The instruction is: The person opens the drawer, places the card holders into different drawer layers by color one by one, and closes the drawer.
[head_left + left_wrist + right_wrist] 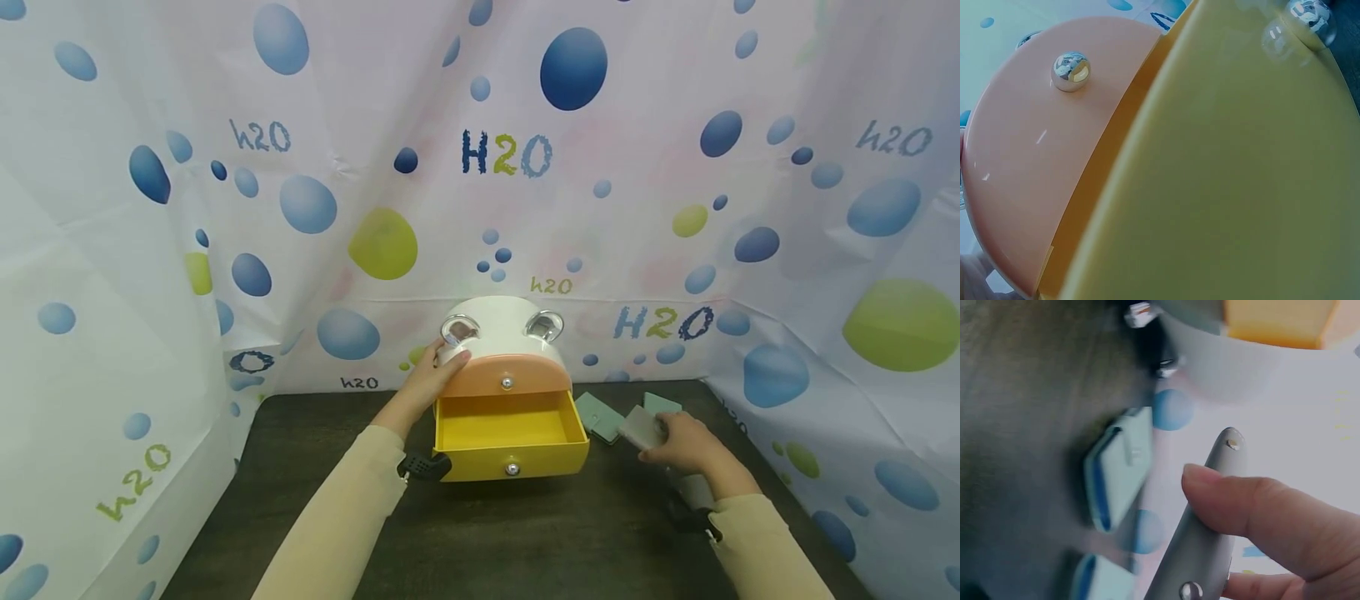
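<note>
The right hand (688, 443) pinches a grey wallet (641, 429), right of a chest (497, 321) with its yellow drawer (480, 463) pulled out; the left hand (424, 383), thumb and finger apart, rests on the chest's left side.

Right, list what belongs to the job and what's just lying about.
Likely the job's: cabinet, touched by left grip; open yellow drawer; grey case in right grip.

Apparently just lying about: pale green case by the drawer; second pale green case.
</note>
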Tool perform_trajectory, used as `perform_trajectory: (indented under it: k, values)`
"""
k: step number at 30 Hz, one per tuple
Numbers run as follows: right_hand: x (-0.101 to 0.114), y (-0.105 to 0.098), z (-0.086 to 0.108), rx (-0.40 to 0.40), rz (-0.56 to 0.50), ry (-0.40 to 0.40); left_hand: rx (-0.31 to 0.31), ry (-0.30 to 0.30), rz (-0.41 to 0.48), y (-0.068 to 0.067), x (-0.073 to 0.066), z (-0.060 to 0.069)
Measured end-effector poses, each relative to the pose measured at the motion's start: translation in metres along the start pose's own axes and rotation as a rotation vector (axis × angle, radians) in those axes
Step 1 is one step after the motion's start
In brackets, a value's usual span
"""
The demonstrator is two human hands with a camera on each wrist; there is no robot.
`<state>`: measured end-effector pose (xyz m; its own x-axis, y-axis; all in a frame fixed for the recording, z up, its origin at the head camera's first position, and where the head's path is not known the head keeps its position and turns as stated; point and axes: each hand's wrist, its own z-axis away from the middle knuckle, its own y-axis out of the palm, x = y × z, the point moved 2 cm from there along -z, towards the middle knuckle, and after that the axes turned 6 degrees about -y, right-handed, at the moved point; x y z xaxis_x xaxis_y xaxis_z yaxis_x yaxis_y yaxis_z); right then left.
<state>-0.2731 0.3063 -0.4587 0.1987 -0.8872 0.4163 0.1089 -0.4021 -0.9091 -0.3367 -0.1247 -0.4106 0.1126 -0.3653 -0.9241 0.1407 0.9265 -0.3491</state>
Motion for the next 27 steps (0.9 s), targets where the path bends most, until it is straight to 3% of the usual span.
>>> perform_trajectory:
  k: [14,22,27]
  values:
    - [0.043,-0.053,0.008,-0.094,0.091,-0.081,0.006,0.004,-0.002,-0.002,-0.004,0.004]
    - [0.061,-0.068,0.004,-0.114,0.105,-0.141,-0.009,0.004,-0.015,-0.002,-0.003,0.003]
    - [0.076,-0.075,0.004,-0.118,0.103,-0.136,-0.014,0.005,-0.02,0.0,0.0,0.001]
